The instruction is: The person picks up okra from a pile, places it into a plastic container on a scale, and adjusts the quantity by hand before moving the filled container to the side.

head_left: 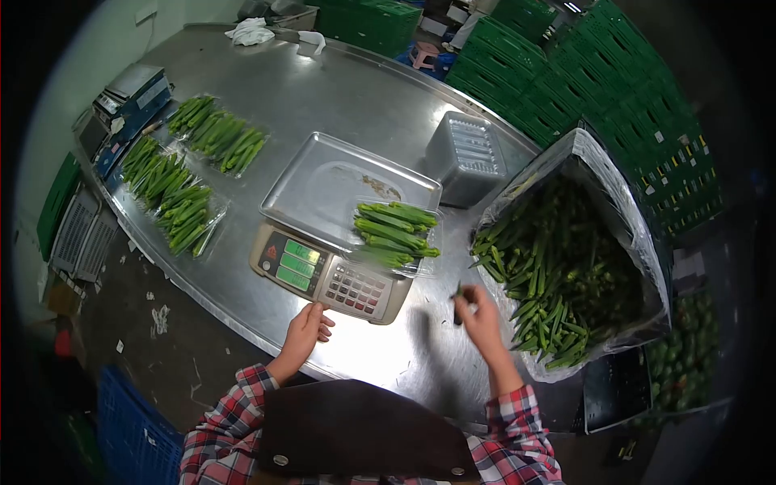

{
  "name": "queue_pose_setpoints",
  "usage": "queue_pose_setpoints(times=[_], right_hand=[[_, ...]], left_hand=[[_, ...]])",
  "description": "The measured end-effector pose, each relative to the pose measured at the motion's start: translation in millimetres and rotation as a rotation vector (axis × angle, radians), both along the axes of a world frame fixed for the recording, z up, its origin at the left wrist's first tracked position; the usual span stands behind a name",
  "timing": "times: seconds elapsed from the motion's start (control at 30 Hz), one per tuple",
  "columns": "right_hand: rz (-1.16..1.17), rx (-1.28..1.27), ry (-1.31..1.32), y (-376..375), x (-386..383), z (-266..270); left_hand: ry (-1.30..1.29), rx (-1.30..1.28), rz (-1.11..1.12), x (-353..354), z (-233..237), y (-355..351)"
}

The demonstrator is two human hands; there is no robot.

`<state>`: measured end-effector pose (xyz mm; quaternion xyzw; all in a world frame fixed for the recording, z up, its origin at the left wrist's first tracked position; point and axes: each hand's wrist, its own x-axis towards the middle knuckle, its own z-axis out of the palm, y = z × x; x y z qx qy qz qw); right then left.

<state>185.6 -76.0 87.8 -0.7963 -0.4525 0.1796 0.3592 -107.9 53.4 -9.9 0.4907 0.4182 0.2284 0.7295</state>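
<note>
My left hand rests by the front edge of a digital scale, fingers loosely apart, holding nothing. Between the closed thumb and fingers of my right hand is a small, thin, dark-green okra pod, mostly hidden. That hand is over the table, between the scale and a plastic-lined crate of loose okra. A metal tray sits on the scale. At its right end lies a clear plastic tray of okra, its pods side by side.
Filled okra packs lie on the left of the metal table. Stacked clear trays stand behind the scale. A blue device is at the far left edge. Green crates are piled beyond the table, and a blue crate is lower left.
</note>
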Motion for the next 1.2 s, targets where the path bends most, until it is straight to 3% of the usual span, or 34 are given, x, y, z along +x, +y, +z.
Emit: queue_pose_setpoints(times=[0.1, 0.17, 0.23, 0.3, 0.37, 0.47, 0.63, 0.9, 1.2], right_hand=[[0.013, -0.228, 0.067, -46, -6, -72], [0.097, -0.445, 0.043, -52, -14, -82], [0.166, -0.392, -0.127, -45, -25, -61], [0.135, -0.054, -0.093, -52, -13, -78], [-0.062, 0.026, 0.086, -43, 6, -83], [-0.171, 0.102, 0.399, -21, 20, -67], [-0.209, 0.187, 0.558, 16, 21, -37], [-0.202, 0.137, 0.810, 56, 13, -42], [-0.164, 0.201, 0.845, 59, 10, -49]], left_hand=[[0.007, -0.008, -0.033, 2, -4, -4], [0.015, -0.023, -0.054, 2, -2, -8], [0.028, -0.023, -0.088, 2, -2, -10], [0.054, -0.016, -0.113, 2, 4, -12], [0.058, 0.007, -0.138, 2, 9, -13], [0.060, 0.025, -0.166, -1, 5, -13], [0.079, 0.048, -0.149, -5, 8, -5], [0.027, 0.035, -0.100, 15, 45, 41], [-0.017, 0.109, -0.142, 42, 73, 66]])
